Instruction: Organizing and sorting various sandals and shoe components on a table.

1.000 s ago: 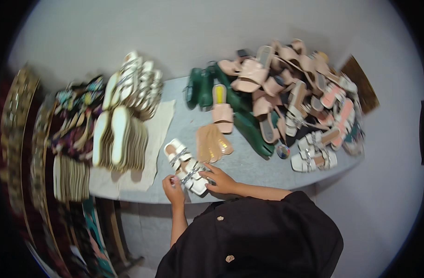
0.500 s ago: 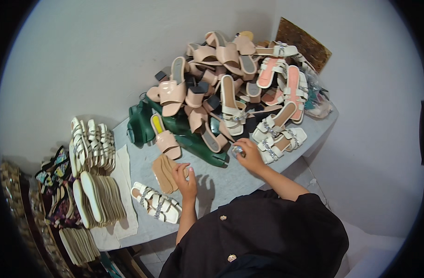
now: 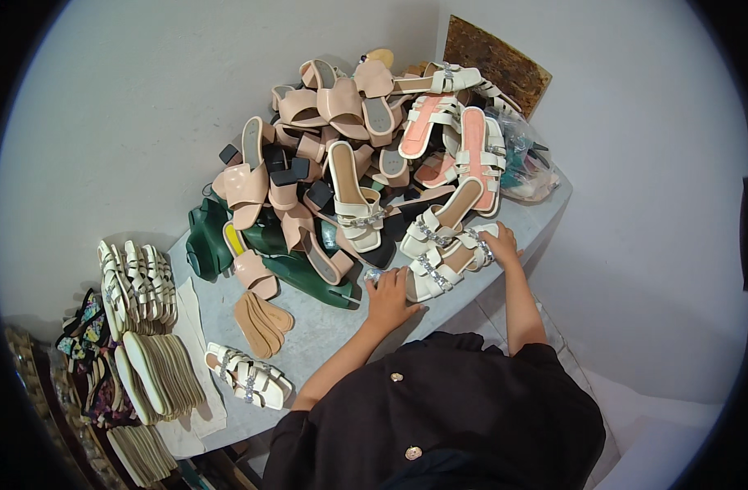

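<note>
My right hand (image 3: 502, 246) is closed on a white strappy sandal (image 3: 458, 258) with silver chain trim, near the table's front right edge. Fingers apart and thumb stretched out, my left hand (image 3: 389, 299) rests by that sandal's toe, with nothing seen in its grasp. Just beyond its fingertips sits a small shiny silvery object (image 3: 374, 275), partly covered. Another white sandal (image 3: 442, 219) of the same kind lies behind the one my right hand grips. Tan insoles (image 3: 260, 322) and a white sandal pair (image 3: 247, 375) lie on the table to the left.
Beige heeled mules (image 3: 339, 106) and green shoe lasts (image 3: 208, 237) are heaped at the back. A clear plastic bag (image 3: 527, 167) sits at the right. Stacked pale soles (image 3: 161, 380) and white sandal uppers (image 3: 137, 286) stand at left. A brown board (image 3: 494, 64) leans in the corner.
My right hand has left the silvery object and moved right onto the sandal. My left hand has come from the insoles across to the sandal's toe. The view has shifted rightward.
</note>
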### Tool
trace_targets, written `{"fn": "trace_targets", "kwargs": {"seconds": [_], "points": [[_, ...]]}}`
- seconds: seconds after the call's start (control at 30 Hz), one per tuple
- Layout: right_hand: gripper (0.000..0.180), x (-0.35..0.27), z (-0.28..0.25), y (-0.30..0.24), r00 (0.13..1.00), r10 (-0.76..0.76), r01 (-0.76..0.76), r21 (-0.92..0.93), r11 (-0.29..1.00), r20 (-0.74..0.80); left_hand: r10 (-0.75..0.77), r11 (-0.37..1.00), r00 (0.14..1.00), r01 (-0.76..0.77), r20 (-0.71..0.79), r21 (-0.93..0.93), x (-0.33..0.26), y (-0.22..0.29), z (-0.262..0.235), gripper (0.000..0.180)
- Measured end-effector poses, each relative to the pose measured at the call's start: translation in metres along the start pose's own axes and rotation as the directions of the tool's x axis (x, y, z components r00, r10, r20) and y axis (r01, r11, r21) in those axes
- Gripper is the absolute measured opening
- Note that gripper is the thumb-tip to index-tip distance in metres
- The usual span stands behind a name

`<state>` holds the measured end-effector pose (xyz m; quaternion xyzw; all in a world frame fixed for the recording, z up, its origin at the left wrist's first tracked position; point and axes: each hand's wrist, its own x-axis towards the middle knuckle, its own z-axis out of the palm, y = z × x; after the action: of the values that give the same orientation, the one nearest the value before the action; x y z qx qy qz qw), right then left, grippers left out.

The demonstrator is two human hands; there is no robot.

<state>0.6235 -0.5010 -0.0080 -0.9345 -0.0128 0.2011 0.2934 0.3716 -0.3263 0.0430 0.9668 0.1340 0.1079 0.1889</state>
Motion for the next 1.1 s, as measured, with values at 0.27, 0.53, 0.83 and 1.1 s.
{"fn": "trace_targets", "kwargs": {"seconds": [0.27,0.53,0.83,1.1], "points": [[0.051,0.000,0.022,0.050,0.944,-0.280,0.329,0.410,0.850,-0.176,0.021,0.993,0.996,-0.011,0.092,-0.115,0.000,-0.010,0.045,0.093],[0.027,-0.072,-0.033,0.022,0.923,-0.368,0.132,0.800,0.585,0.116,0.181,0.923,0.983,-0.181,-0.030,-0.339,-0.012,-0.025,0.023,0.091],[0.031,-0.136,-0.035,-0.125,0.771,-0.636,0.354,0.801,0.482,0.042,-0.236,0.168,0.966,0.151,0.109,-0.974,-0.063,-0.051,-0.068,0.069],[0.068,-0.254,0.119,-0.230,0.313,-0.915,-0.127,0.966,0.225,0.254,-0.836,0.185,0.533,0.045,-0.133,-0.982,-0.223,-0.095,-0.101,0.051]]}}
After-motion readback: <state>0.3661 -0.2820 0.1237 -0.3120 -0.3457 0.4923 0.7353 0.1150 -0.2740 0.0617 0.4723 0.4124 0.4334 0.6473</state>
